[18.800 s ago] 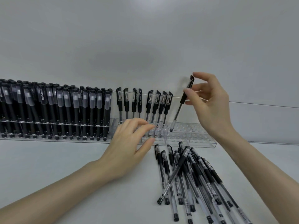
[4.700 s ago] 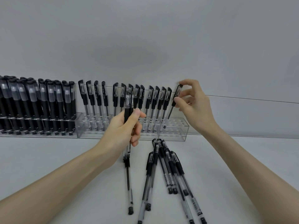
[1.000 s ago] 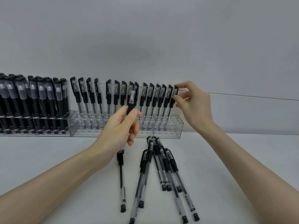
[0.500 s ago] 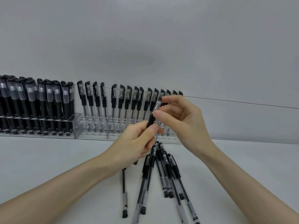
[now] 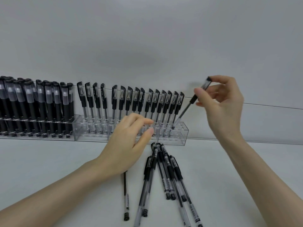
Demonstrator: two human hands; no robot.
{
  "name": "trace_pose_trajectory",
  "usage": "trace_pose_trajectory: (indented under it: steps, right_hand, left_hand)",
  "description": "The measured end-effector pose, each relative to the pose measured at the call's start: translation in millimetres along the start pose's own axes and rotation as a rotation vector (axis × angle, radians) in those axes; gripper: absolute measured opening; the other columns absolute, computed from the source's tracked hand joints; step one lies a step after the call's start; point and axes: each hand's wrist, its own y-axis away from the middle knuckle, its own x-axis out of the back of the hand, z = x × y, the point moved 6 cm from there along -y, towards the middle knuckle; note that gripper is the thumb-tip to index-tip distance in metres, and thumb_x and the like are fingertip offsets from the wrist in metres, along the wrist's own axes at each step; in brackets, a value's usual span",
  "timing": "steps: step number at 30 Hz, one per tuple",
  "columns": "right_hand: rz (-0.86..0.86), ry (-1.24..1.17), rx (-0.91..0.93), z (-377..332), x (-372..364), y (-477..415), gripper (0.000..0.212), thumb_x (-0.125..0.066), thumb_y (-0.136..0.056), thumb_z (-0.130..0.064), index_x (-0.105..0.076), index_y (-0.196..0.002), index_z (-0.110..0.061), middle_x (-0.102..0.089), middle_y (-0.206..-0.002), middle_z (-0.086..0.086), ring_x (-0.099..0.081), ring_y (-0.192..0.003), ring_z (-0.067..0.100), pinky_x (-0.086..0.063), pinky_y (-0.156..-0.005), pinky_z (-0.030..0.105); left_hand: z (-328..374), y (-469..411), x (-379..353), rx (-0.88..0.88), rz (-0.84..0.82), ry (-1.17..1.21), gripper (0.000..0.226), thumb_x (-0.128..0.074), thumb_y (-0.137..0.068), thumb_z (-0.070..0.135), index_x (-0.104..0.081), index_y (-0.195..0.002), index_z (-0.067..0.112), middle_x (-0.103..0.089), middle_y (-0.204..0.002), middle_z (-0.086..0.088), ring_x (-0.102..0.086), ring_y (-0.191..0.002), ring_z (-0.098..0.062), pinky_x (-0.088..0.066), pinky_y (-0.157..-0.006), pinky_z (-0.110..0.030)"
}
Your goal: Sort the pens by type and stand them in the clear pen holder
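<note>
Pinching a capped pen (image 5: 183, 112) near its top with thumb and fingertips, my right hand (image 5: 223, 104) tilts it — the lower end meets a hole at the right end of the clear pen holder (image 5: 182, 140), which runs along the table's (image 5: 49, 161) far edge. In it slim clipped pens (image 5: 131, 102) stand upright; thicker black pens (image 5: 32, 104) crowd its left stretch. My left hand (image 5: 127, 145) hovers before the holder, fingers loosely spread, holding nothing. Just in front, loose pens (image 5: 165, 174) lie on the surface — a lone pen (image 5: 126, 194) apart, beside my wrist.

Bare forearms, left hand (image 5: 127, 145), right hand (image 5: 225, 105)
</note>
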Motion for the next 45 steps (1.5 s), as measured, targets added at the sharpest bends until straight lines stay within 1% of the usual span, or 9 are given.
trace_pose_trajectory:
  steps: [2, 4, 9, 14, 17, 21, 27, 35, 45]
  right_hand:
    - [0.063, 0.086, 0.060, 2, 11, -5, 0.033, -0.073, -0.080, -0.012, -0.053, -0.097, -0.034, -0.056, -0.072, -0.005, -0.056, -0.065, 0.012, -0.057, -0.065, 0.045]
    - [0.091, 0.145, 0.095, 4, 14, -7, 0.034, -0.072, -0.081, -0.017, -0.052, -0.096, -0.040, -0.056, -0.072, -0.009, -0.059, -0.067, 0.019, -0.055, -0.068, 0.047]
    - [0.066, 0.189, 0.128, 14, 4, -7, 0.032, -0.070, -0.082, -0.020, -0.050, -0.098, -0.039, -0.058, -0.076, -0.005, -0.064, -0.070, 0.030, -0.054, -0.067, 0.042]
    - [0.019, 0.239, 0.138, 23, -8, -10, 0.030, -0.069, -0.084, -0.020, -0.049, -0.105, -0.025, -0.057, -0.073, -0.007, -0.064, -0.066, 0.026, -0.054, -0.069, 0.042]
    - [-0.019, 0.289, 0.160, 23, -14, -13, 0.030, -0.068, -0.085, -0.019, -0.052, -0.110, -0.020, -0.055, -0.071, -0.012, -0.064, -0.062, 0.025, -0.053, -0.068, 0.043]
    - [-0.020, 0.321, 0.164, 23, -14, -19, 0.027, -0.068, -0.084, -0.019, -0.055, -0.107, -0.019, -0.056, -0.069, -0.012, -0.063, -0.061, 0.023, -0.053, -0.067, 0.041]
    - [-0.029, 0.345, 0.135, 28, -9, -21, 0.026, -0.069, -0.084, -0.019, -0.057, -0.107, -0.018, -0.058, -0.068, -0.007, -0.063, -0.064, 0.024, -0.053, -0.069, 0.039]
    - [-0.244, 0.463, 0.066, 51, -24, -6, 0.021, -0.065, -0.088, -0.015, -0.062, -0.109, -0.016, -0.064, -0.073, 0.001, -0.066, -0.071, 0.028, -0.051, -0.077, 0.048]
    - [-0.255, 0.558, 0.058, 38, -16, 2, 0.031, -0.063, -0.089, -0.017, -0.058, -0.120, -0.018, -0.065, -0.079, -0.005, -0.067, -0.071, 0.022, -0.051, -0.079, 0.041]
  left_hand:
    - [-4, 1, -3, -0.093, 0.000, -0.187, 0.045, -0.033, -0.094, 0.045, -0.057, -0.123, 0.022, -0.051, -0.115, 0.011, -0.039, -0.112, -0.003, -0.026, -0.097, -0.024]
    - [-7, 3, -8, -0.119, -0.048, -0.292, 0.051, -0.028, -0.093, 0.048, -0.054, -0.128, 0.023, -0.050, -0.122, 0.006, -0.035, -0.116, -0.009, -0.017, -0.100, -0.026]
    - [-12, 7, -17, -0.075, -0.175, -0.399, 0.072, -0.007, -0.085, 0.059, -0.037, -0.142, 0.028, -0.036, -0.138, 0.005, -0.016, -0.125, -0.006, 0.001, -0.107, -0.027]
    - [-13, 6, -18, -0.112, -0.171, -0.438, 0.065, -0.017, -0.090, 0.055, -0.048, -0.136, 0.022, -0.047, -0.133, -0.001, -0.026, -0.121, -0.013, -0.017, -0.107, -0.039]
    - [-13, 6, -18, -0.121, -0.172, -0.447, 0.064, -0.018, -0.090, 0.055, -0.049, -0.135, 0.022, -0.048, -0.132, 0.000, -0.026, -0.121, -0.012, -0.019, -0.106, -0.039]
    - [-14, 5, -17, -0.095, -0.185, -0.434, 0.067, -0.014, -0.089, 0.056, -0.045, -0.138, 0.024, -0.045, -0.134, 0.002, -0.026, -0.122, -0.012, -0.017, -0.108, -0.039]
    - [-15, 4, -20, -0.106, -0.168, -0.500, 0.055, -0.028, -0.093, 0.049, -0.057, -0.127, 0.018, -0.056, -0.120, -0.002, -0.039, -0.113, -0.017, -0.036, -0.098, -0.047]
    - [-15, 4, -21, -0.090, -0.179, -0.514, 0.058, -0.024, -0.093, 0.051, -0.055, -0.130, 0.018, -0.054, -0.123, -0.002, -0.033, -0.116, -0.014, -0.034, -0.100, -0.047]
    - [-13, 4, -20, -0.061, -0.196, -0.487, 0.067, -0.015, -0.090, 0.056, -0.048, -0.137, 0.021, -0.048, -0.131, 0.000, -0.035, -0.122, -0.017, -0.022, -0.107, -0.043]
